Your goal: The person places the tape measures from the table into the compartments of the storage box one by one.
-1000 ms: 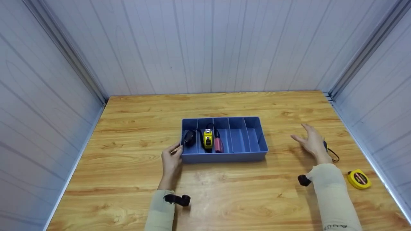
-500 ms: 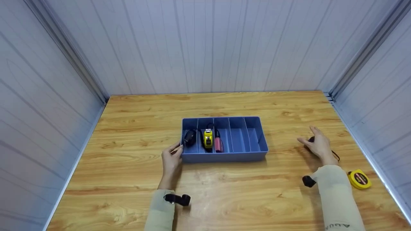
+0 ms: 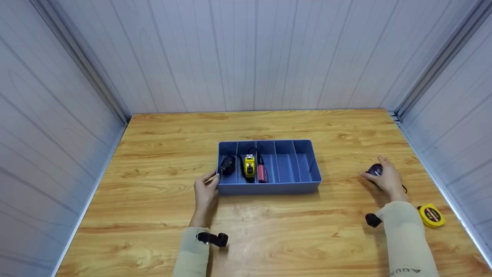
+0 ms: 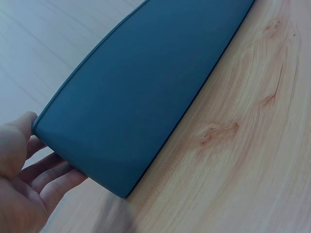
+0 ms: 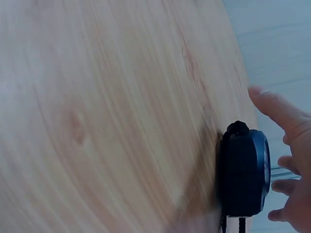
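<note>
My left hand (image 3: 205, 192) holds the front left corner of a blue divided box (image 3: 269, 189). In the left wrist view, its thumb lies at the rim and its fingers rest against the end wall. My right hand (image 3: 390, 181) is spread around a dark blue tape measure (image 3: 375, 169) with a black cord, lying on the table. The right wrist view shows space between the fingers (image 5: 284, 187) and this tape measure. Inside the box, from the left, are a black object (image 3: 228, 165), a yellow tape measure (image 3: 250, 166) and a red object (image 3: 262, 174).
Another yellow tape measure (image 3: 432, 215) lies near the right edge of the wooden table (image 3: 292, 238), beside my right forearm. Pale panel walls (image 3: 253, 57) stand at the back and on both sides.
My right hand has moved right and slightly nearer to me, over the dark tape measure, whose face now shows between thumb and fingers. My left hand and the box have stayed put.
</note>
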The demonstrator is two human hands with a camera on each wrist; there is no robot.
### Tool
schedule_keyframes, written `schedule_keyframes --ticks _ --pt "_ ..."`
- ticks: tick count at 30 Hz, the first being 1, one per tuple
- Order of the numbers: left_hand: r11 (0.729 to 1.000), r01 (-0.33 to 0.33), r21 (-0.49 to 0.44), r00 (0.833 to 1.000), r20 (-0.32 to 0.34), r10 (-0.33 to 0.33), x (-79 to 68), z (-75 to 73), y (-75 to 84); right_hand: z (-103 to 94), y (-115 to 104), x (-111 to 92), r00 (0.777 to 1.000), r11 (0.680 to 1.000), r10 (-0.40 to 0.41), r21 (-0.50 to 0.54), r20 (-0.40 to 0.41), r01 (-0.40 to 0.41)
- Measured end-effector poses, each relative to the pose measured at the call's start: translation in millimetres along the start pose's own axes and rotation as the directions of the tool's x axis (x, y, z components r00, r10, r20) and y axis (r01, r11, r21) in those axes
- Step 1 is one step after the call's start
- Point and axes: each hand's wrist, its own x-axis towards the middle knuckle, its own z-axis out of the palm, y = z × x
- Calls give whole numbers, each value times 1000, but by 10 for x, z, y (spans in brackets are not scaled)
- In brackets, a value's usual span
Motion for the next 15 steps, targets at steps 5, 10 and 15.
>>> schedule_keyframes --ticks 5,10,15 --pt "999 11 -36 1000 3 -11 47 -1 -107 13 45 -29 1000 1000 5 25 13 -5" --pt "999 6 -37 1000 -5 -6 50 5 -121 38 91 -45 1000 997 21 72 22 -22" --pt "999 9 -35 1000 -12 -10 46 3 -117 69 136 -67 999 994 41 100 13 -42"
